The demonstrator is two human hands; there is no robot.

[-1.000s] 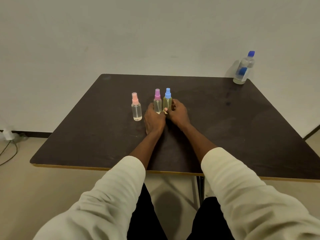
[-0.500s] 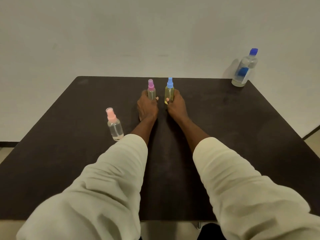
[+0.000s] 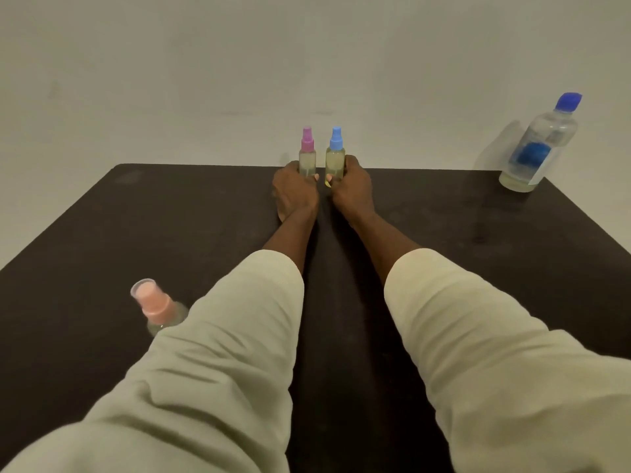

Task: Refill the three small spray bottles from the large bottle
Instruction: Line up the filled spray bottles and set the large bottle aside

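Against the far bench [image 3: 170, 213] edge, each grip holds 1 upright small bottle, the left hand [image 3: 295, 192] the purple-capped bottle [image 3: 307, 158], the right hand [image 3: 353, 192] the blue-capped bottle [image 3: 335, 160], both probably light, smooth, best held low, while the large bottle [image 3: 539, 148] stands well right of them.

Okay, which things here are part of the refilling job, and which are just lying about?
Part of the job:
purple-capped spray bottle, held by the left hand
blue-capped spray bottle, held by the right hand
pink-capped spray bottle
large bottle

Just there:
table
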